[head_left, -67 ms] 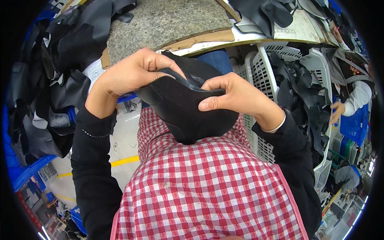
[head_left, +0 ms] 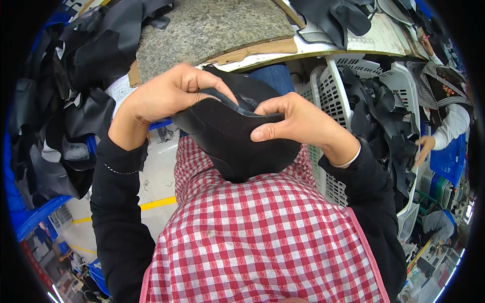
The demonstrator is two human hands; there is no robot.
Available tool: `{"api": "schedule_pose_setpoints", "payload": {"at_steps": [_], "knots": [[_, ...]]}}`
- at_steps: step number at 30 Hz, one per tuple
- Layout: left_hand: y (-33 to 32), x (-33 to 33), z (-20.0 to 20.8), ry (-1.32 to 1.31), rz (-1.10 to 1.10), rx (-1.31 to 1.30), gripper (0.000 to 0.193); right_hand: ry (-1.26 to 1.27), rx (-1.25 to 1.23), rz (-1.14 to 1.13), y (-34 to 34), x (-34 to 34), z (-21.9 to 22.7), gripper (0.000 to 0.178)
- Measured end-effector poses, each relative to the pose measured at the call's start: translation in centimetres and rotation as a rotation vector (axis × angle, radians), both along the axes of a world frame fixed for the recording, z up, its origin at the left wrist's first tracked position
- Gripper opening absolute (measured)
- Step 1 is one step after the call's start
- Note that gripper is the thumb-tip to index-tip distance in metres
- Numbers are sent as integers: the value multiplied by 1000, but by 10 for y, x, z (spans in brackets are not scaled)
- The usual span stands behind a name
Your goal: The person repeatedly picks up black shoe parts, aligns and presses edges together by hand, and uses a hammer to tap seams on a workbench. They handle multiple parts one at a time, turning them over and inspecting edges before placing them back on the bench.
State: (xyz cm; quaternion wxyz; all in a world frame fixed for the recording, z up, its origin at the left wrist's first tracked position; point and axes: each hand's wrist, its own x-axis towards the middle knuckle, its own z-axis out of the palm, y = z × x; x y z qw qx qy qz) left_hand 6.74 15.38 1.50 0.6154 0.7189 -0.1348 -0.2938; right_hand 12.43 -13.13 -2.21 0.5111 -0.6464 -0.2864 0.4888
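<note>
A black stitched shoe upper point(head_left: 237, 144) hangs between my hands, in front of the red checked apron point(head_left: 242, 227). At its top left edge my left hand point(head_left: 177, 93) is closed, thumb outside and fingers bent over the rim. My right hand point(head_left: 298, 121) pinches the same rim further right, thumb flat on the near face. Between the two grips the edge is bent, and a greyish lining shows along it. Part of the upper's far side rises behind the rim. The fingertips inside the fold are hidden.
Ahead lies a stone slab point(head_left: 217, 30) on a white table. Black cut pieces point(head_left: 96, 55) are heaped at left. On the right, a white plastic basket point(head_left: 336, 91) holds more black pieces. A co-worker's hand point(head_left: 424, 149) is beside it.
My hands and the shoe upper hold almost the same place. At the right, the co-worker's hand has shifted slightly.
</note>
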Motion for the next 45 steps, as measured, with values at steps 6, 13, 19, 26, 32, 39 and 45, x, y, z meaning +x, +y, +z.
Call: {"api": "schedule_pose_setpoints", "payload": {"at_steps": [6, 13, 19, 26, 32, 39, 45], "knots": [[9, 5, 7, 105, -39, -126, 51, -31, 107, -49, 15, -10, 7, 37], [2, 26, 1, 65, -296, -35, 31, -435, 29, -132, 11, -18, 27, 45], [1, 29, 15, -110, -298, 121, 26, -636, 130, -158, 13, -19, 24, 46], [-9, 35, 17, -216, -389, 150, 22, -819, 191, -147, 19, -18, 18, 47], [-23, 18, 1, 86, -13, 102, 15, -864, 143, -149, 16, -16, 17, 48], [-21, 4, -9, 105, 94, 72, 21, -510, -64, -109, 13, -7, 12, 41], [-5, 14, -12, -54, -76, 36, 23, -125, 146, -14, 14, 4, -13, 26]]}}
